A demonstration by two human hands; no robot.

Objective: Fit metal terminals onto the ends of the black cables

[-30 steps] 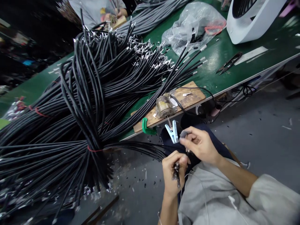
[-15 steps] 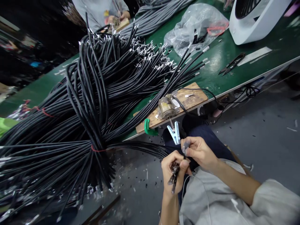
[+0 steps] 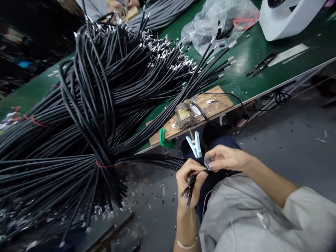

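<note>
My left hand (image 3: 190,182) is closed round several black cables (image 3: 162,161), their ends poking out below the fist. Thumb and fingertips of my right hand (image 3: 225,159) pinch the silvery end of one cable where it leaves the left hand. Just above the hands, a light blue clothespin (image 3: 194,145) is fixed on the shaft of a small motor (image 3: 186,115). That motor sits on a wooden board (image 3: 216,99) at the table edge. The cables run left to a big bundle (image 3: 107,155) bound with a red tie (image 3: 105,164).
Piles of black cables with bare silvery ends (image 3: 168,56) cover the green table (image 3: 244,89). A green clamp (image 3: 166,139) grips the board. Thread snips (image 3: 262,64), a plastic bag (image 3: 202,24) and a white appliance (image 3: 286,21) lie beyond. Another person's hands (image 3: 123,7) work at the far side.
The cable end between my hands has swung from upright to pointing right, toward my right fingertips. The whole view has shifted slightly, with the table things higher in the picture.
</note>
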